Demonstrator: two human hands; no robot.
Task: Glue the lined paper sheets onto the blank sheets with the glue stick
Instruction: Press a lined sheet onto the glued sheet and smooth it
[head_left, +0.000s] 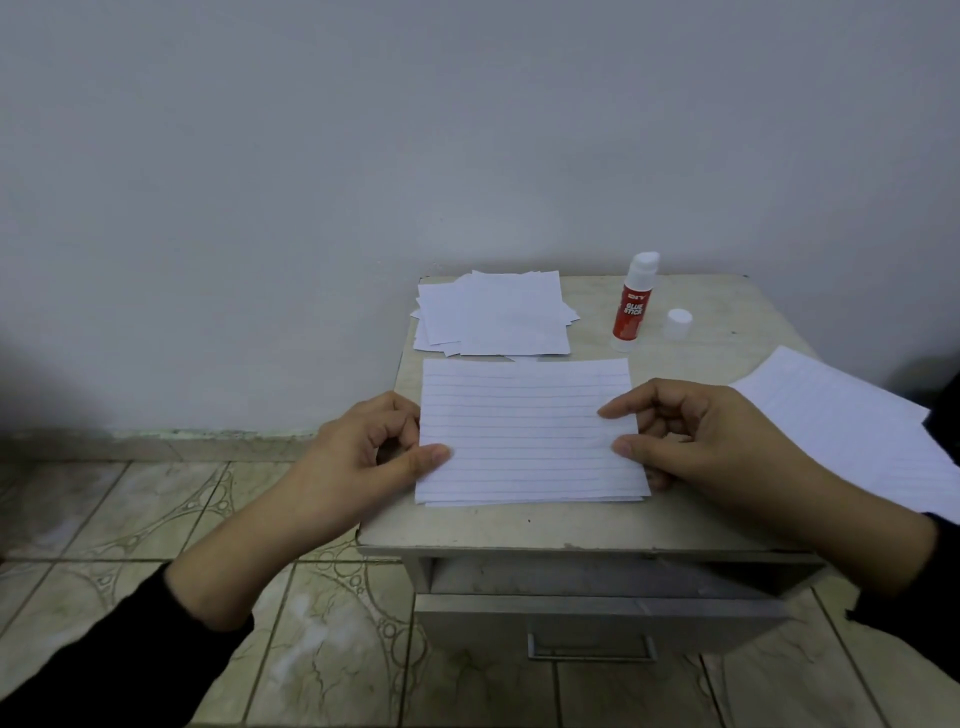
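The left hand (363, 447) pinches the left edge of the lined sheet (530, 431), thumb on top and curled fingers (395, 415) beneath; the right hand (701, 436) pinches its right edge the same way. Between the fingers the sheet lies over other paper on the tabletop (571, 525). Beyond the right fingers stands an uncapped red glue stick (631, 306) reading "GLUE STICK", its cap (678, 323) beside it; beyond the left, blank sheets (493, 314)

Both forearms in black sleeves are reaching forward. The left hand (363, 447) is curling its fingers and pinching with the thumb (426, 460) on top. The right hand (696, 441) is pinching likewise, index finger (623, 408) extending inward.
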